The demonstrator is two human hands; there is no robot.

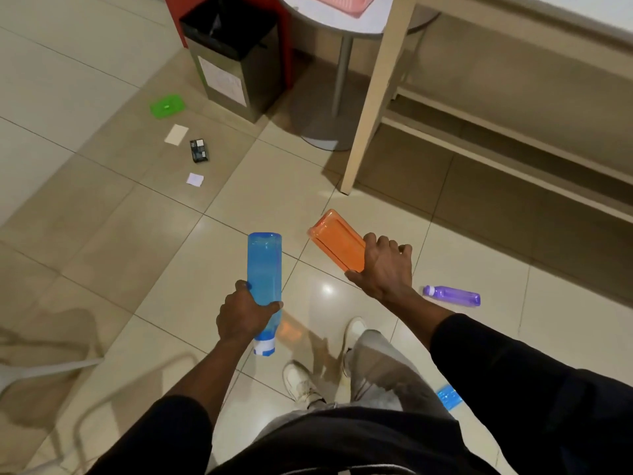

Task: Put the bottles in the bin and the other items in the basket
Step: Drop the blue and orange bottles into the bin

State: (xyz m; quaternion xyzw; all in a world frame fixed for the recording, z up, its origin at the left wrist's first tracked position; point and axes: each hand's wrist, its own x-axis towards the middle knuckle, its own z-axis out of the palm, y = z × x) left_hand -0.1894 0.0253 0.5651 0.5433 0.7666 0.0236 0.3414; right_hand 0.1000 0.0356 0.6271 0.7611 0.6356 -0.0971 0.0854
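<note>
My left hand (241, 315) grips a blue bottle (264, 265) near its capped end, its base pointing away from me. My right hand (383, 267) holds an orange bottle (337, 243) the same way, base forward. A purple bottle (452, 295) lies on the floor to the right of my right hand. The bin (236, 60), steel with a black liner, stands ahead at the top centre. A pink basket (342, 1) sits on the round table (342, 24) beyond it. A green lid (167, 105), a white card (176, 134), a small black box (199, 150) and a white paper square (195, 179) lie on the floor left of the bin.
A wooden bench frame (373, 97) runs along the right, one leg near the orange bottle. The table's pedestal base (325, 132) stands beside the bin. A blue flat item (448, 397) lies by my right leg. A white chair leg (51, 366) shows at lower left.
</note>
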